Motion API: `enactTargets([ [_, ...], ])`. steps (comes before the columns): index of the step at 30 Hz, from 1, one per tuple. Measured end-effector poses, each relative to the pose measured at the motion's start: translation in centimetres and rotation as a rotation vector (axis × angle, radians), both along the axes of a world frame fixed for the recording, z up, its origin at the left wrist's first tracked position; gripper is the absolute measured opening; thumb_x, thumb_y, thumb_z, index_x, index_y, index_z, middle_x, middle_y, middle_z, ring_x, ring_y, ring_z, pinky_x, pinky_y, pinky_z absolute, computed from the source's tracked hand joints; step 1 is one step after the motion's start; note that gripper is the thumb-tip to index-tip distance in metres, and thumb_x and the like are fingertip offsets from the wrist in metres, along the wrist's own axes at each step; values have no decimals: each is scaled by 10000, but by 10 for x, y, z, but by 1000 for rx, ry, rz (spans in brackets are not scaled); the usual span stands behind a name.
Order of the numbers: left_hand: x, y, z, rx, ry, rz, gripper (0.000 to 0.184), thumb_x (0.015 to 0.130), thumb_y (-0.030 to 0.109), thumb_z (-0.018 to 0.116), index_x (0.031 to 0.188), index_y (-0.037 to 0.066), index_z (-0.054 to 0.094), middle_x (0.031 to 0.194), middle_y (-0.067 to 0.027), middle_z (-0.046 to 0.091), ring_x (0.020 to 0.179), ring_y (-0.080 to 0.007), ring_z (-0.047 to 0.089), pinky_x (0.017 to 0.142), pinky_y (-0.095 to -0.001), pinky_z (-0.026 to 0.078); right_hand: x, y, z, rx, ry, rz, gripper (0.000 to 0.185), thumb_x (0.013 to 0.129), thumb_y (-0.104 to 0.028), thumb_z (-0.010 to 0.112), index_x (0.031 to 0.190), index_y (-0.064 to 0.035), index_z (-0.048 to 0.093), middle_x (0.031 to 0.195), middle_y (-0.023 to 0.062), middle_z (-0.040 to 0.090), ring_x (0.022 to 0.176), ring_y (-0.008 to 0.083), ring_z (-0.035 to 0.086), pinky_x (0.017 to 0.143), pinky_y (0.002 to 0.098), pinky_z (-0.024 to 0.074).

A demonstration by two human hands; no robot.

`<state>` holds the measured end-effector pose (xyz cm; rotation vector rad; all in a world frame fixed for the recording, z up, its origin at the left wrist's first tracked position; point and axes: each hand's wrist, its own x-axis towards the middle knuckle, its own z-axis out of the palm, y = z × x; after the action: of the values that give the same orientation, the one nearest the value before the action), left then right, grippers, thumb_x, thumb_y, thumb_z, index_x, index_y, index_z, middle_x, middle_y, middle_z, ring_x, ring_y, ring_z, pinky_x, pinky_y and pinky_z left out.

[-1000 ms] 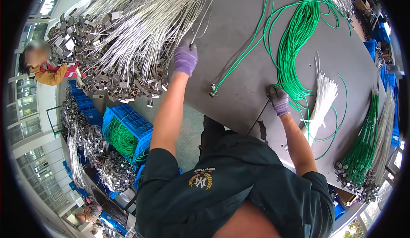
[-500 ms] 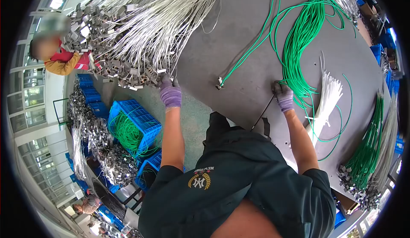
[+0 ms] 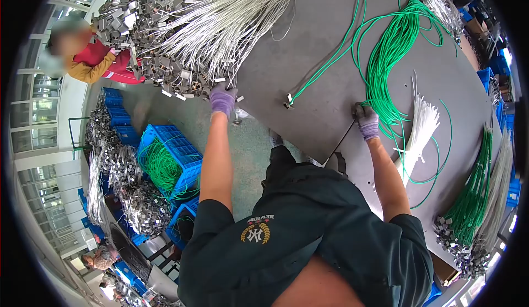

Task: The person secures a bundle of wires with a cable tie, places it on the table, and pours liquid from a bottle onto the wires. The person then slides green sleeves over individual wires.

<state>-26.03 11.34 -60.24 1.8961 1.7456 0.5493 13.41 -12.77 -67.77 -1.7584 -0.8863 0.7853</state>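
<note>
My left hand [image 3: 222,100], in a purple glove with grey fingertips, is at the near edge of a large bundle of white wires [image 3: 220,29]. Its fingers are curled; small metal-and-white end pieces [image 3: 182,74] lie around them, and what they grip is hidden. My right hand [image 3: 367,122], gloved the same way, is closed around a thin dark rod [image 3: 341,142] that slants down toward my waist. Just above it lies a bundle of green wires [image 3: 386,59]. A few green wires end in a small connector [image 3: 289,102] on the grey table [image 3: 319,114].
White cable ties [image 3: 421,125] lie right of my right hand. More green wires [image 3: 475,191] with end pieces are at the far right. Blue crates [image 3: 187,166], one holding green wire [image 3: 160,164], stand on the floor at left. Another person [image 3: 102,59] is beyond the bundle.
My left hand has moved slightly up and right along the bundle's edge, its fingers more curled. The view has shifted a little. My right hand stays on the rod.
</note>
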Motion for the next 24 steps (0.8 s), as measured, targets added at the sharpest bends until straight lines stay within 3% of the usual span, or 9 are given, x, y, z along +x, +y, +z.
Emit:
enactTargets([
  [1, 11, -12, 31, -100, -121, 4, 213, 721, 126, 694, 877, -7, 636, 681, -93, 634, 566, -177, 578, 545, -313, 481, 0, 1, -3, 1, 0, 1, 197, 902, -196, 528, 879, -19, 611, 601, 46, 563, 461, 114, 503, 441, 252, 404],
  [4, 8, -12, 27, -430, -403, 102, 177, 748, 109, 671, 877, -7, 634, 653, -60, 610, 524, -156, 548, 497, -282, 456, 0, 0, -8, 2, -24, -21, 226, 910, -232, 521, 893, -24, 607, 599, 13, 563, 463, 76, 488, 439, 219, 384],
  [9, -1, -24, -17, -214, -553, -79, 95, 802, 120, 619, 844, 36, 606, 703, -32, 591, 605, -119, 528, 532, -272, 444, -2, 1, -7, 5, 36, -43, 214, 903, -220, 524, 860, -29, 610, 604, 27, 580, 458, 78, 501, 428, 219, 389],
  [12, -1, -40, -7, -387, -594, 57, 77, 814, 115, 600, 809, 48, 563, 649, -13, 543, 584, -117, 503, 524, -274, 429, 4, 1, -7, -40, 41, -62, 209, 896, -232, 526, 866, -36, 593, 635, 52, 612, 449, 99, 527, 408, 227, 401],
  [13, -5, -42, -19, -83, -520, -78, 105, 834, 123, 580, 782, 54, 522, 596, -2, 496, 489, -126, 456, 451, -289, 395, 5, 3, -3, -36, 37, -60, 209, 896, -232, 526, 866, -36, 593, 635, 52, 612, 449, 99, 527, 408, 227, 401],
  [14, -2, -50, -2, -79, -523, -76, 105, 834, 123, 580, 782, 54, 522, 596, -2, 496, 489, -126, 456, 451, -289, 395, 6, 4, 6, -96, 155, -81, 200, 893, -237, 524, 892, -43, 574, 648, 63, 623, 440, 112, 531, 395, 236, 406],
  [16, 1, -70, 37, -436, -601, 163, 120, 844, 144, 582, 786, 58, 523, 587, -4, 484, 480, -126, 436, 444, -294, 383, 9, 9, 12, -153, 270, -101, 196, 891, -242, 522, 917, -50, 556, 660, 74, 634, 432, 125, 535, 383, 244, 412],
  [19, -16, -84, 21, 19, -302, -48, 132, 870, 153, 569, 838, 25, 578, 659, -55, 552, 621, -165, 524, 596, -314, 447, 13, 24, 18, -73, 543, -228, 183, 897, -227, 501, 989, -70, 507, 751, 105, 645, 443, 145, 535, 380, 263, 419],
  [24, -28, -146, 26, -121, -334, -64, 160, 887, 181, 549, 868, 29, 597, 626, -57, 517, 557, -128, 466, 535, -278, 415, -41, 67, 18, 6, 803, 41, 301, 877, -283, 570, 1082, -64, 559, 839, 94, 660, 590, 178, 615, 517, 279, 482],
])
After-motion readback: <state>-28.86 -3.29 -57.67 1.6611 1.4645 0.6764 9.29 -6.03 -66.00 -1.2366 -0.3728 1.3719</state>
